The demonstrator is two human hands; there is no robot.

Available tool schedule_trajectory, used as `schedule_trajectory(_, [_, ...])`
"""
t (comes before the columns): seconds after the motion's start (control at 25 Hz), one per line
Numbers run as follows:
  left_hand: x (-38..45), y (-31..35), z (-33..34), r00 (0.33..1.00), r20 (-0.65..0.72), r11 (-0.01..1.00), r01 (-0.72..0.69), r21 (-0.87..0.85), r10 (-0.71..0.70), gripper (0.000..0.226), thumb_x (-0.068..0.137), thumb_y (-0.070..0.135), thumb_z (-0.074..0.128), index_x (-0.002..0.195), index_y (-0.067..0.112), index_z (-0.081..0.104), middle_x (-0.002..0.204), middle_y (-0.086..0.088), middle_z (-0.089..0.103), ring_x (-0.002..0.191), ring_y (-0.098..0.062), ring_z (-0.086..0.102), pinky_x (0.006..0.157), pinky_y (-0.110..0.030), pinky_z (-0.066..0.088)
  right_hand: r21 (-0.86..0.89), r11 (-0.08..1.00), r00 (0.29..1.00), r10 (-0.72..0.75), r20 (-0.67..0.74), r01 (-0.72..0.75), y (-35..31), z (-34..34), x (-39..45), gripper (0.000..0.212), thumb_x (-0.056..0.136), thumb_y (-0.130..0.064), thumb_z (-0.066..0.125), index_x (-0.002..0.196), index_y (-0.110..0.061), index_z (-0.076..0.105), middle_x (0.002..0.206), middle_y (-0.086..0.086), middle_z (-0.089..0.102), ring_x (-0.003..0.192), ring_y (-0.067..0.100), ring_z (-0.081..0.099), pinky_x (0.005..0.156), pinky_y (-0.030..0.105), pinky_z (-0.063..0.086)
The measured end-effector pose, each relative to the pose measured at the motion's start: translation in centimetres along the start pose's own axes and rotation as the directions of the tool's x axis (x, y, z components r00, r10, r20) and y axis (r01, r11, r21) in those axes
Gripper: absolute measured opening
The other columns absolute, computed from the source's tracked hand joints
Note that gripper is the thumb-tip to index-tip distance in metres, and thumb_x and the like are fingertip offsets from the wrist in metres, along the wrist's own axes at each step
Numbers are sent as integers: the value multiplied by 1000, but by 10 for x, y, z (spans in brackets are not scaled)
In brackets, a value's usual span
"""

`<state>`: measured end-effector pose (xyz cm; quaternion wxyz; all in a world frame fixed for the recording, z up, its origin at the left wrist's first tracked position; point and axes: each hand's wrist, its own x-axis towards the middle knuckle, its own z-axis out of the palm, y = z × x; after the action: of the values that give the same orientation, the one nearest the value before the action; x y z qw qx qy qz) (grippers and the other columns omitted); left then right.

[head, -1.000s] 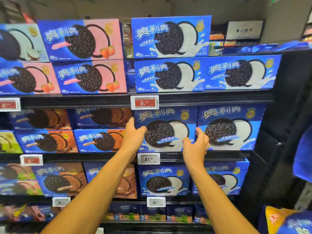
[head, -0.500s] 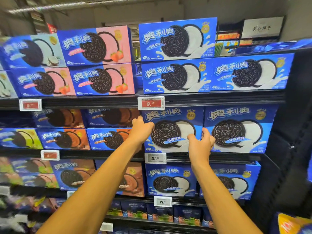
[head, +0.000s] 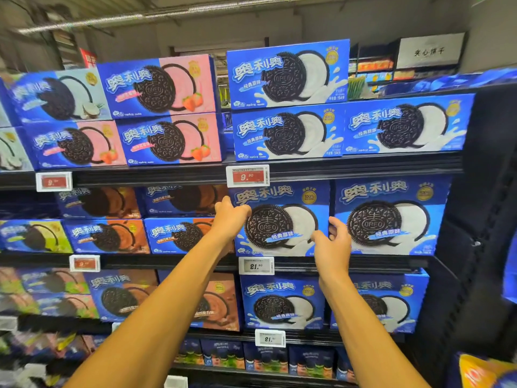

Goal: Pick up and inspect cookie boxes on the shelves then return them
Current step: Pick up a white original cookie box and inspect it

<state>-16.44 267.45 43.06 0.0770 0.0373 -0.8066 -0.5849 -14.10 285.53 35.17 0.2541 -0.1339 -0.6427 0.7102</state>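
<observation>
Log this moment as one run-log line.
phase: reaching | left hand: at left edge of blue original box | right hand: at its right edge, fingers relaxed | box: on shelf, not lifted

Dark store shelves [head: 363, 166] with price tags [head: 248, 176] on their edges, a grey ceiling with pipes [head: 167, 15] overhead, a white sign [head: 429, 51] behind
</observation>
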Motion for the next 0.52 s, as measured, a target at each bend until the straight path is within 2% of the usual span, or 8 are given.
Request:
schedule_trajectory(0.12, [2, 0, 0, 1000, 11, 1000, 15, -26, -15, 63, 74, 21, 56, 133, 3, 42, 143, -17, 41, 121, -37, 54, 101, -57, 46, -123, 992, 1000, 0, -15, -2, -1, 5, -4, 65, 92, -17, 60, 152, -18, 36, 148, 2, 34, 132, 25, 38, 109, 52, 36])
schedule_trajectory(0.2, [2, 1, 0, 1000, 10, 999, 12, -40, -11, 66, 67, 25, 54, 129, 5, 46, 141, -18, 45, 120, -37, 54, 101, -56, 45, -142, 990, 1000, -16, -22, 13, 0, 4, -6, 65, 91, -18, 62, 151, -18, 38, 147, 3, 35, 132, 27, 39, 111, 55, 34])
schedule_trajectory(0.28, [2, 3, 1, 1000, 5, 1000, 1, -26, -1, 68, 61, 29, 53, 125, 6, 49, 138, -17, 47, 121, -36, 53, 103, -55, 43, -108, 993, 999, -40, -31, 36, 0, 2, -7, 61, 91, -14, 62, 149, -18, 42, 143, 2, 39, 126, 23, 44, 107, 48, 39])
schedule_trajectory(0.36, [0, 4, 2, 1000, 1, 999, -5, -36, 5, 73, 60, 30, 53, 129, 5, 47, 140, -16, 45, 122, -35, 51, 104, -54, 42, -64, 997, 998, -50, -30, 48, 2, -1, -8, 58, 92, -12, 61, 147, -19, 45, 142, 1, 40, 106, 5, 53, 88, 31, 45])
schedule_trajectory(0.44, [1, 2, 2, 1000, -1, 999, -6, -47, 6, 72, 69, 27, 56, 136, 5, 43, 144, -15, 42, 125, -35, 49, 105, -55, 42, -47, 997, 998, -56, -28, 55, 5, -4, -8, 55, 94, -12, 60, 146, -18, 46, 143, -1, 39, 85, -12, 53, 71, 16, 41])
schedule_trajectory(0.52, [5, -3, 1, 1000, -2, 999, -14, -40, 14, 57, 82, 23, 56, 135, 8, 44, 145, -13, 43, 126, -33, 49, 105, -54, 41, -75, 996, 998, -60, -24, 58, 7, -6, -8, 53, 94, -13, 61, 145, -18, 47, 145, 1, 39, 81, -14, 49, 71, 17, 39])
